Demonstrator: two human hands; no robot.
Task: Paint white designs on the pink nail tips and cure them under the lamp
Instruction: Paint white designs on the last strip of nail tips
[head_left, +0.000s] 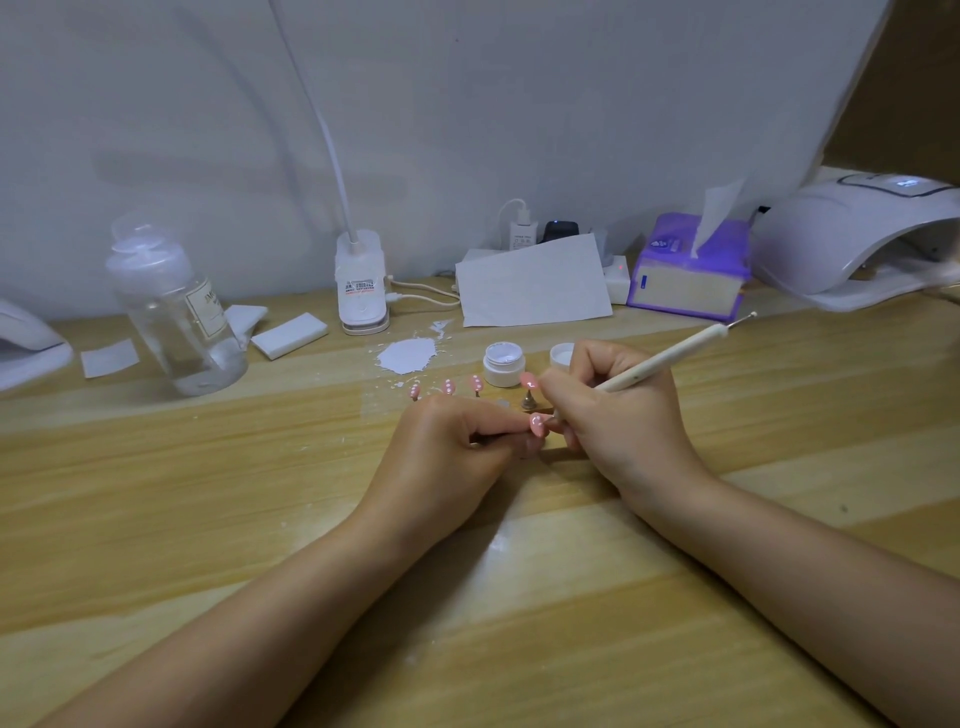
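My left hand (457, 441) pinches a pink nail tip (537, 425) on its small stand, low over the wooden table. My right hand (618, 410) grips a white dotting pen (670, 358) like a pencil, its working end down at that tip and its metal ball end pointing up to the right. White dots show on the held tip. Behind my hands, three pink tips (448, 387) with white dots stand in a row, and a fourth pink tip (529, 382) stands on a metal stand. An open white gel jar (503, 364) sits just behind them, its lid (562, 355) beside it.
The white curing lamp (857, 244) stands at the far right. A purple tissue box (688, 270), a sheet of paper (535, 283), a desk lamp base (361, 291), a clear bottle (174, 312), white sponge blocks (288, 335) and a white paint smear (408, 356) lie along the back.
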